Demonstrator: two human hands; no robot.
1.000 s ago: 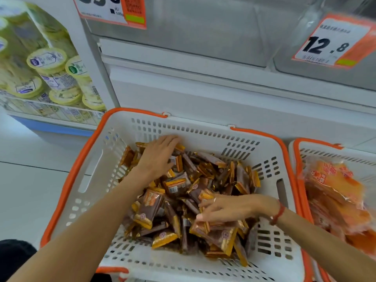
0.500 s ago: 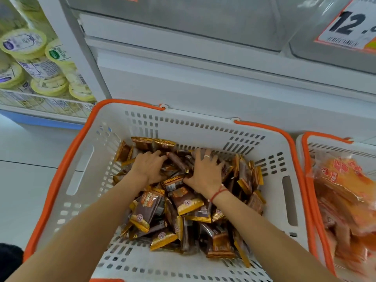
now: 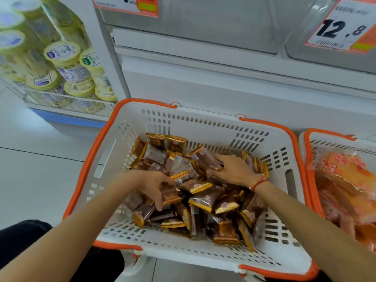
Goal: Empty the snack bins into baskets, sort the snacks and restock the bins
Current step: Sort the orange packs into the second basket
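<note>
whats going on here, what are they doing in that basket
A person is working both hands through a pile of brown and gold snack packets in a white basket with an orange rim. The left hand curls down over packets near the middle-left of the pile; the right hand lies on packets toward the far right. A second basket to the right holds orange snack bags. Nothing is lifted clear of the pile.
</note>
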